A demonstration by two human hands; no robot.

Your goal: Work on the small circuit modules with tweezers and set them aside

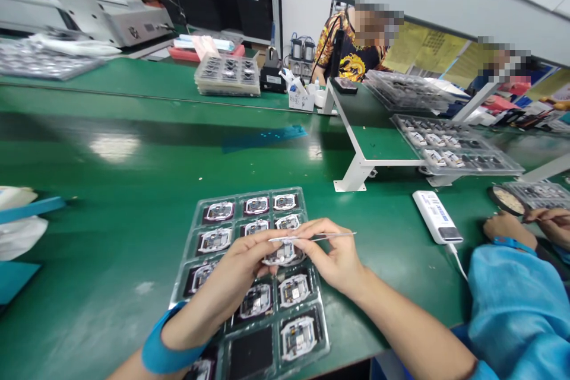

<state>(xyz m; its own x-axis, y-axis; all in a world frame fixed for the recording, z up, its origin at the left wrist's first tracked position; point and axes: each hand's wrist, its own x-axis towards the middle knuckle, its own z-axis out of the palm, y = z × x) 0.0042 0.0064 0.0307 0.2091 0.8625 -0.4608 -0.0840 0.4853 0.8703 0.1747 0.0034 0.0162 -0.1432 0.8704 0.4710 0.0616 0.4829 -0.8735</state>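
Between my two hands, above a clear plastic tray (324, 332), is a small white-framed watch module (282, 254) with a circuit board showing. My left hand (249, 255) pinches it from the left. My right hand (336, 255) is closed on thin metal tweezers (345, 234), its fingertips against the module's upper edge. The tweezers' working end is hidden by the fingers. Similar modules lie in the tray's pockets, such as one white-framed module (294, 290) just below my hands. One front pocket shows only a black pad (252, 351).
A white handheld device (437, 217) with a cable lies to the right, near a co-worker's blue sleeve (516, 291). Beyond it stands a raised shelf (387, 142) bearing part trays. Stacked trays (227, 77) and a white holder box (301, 100) sit at the back.
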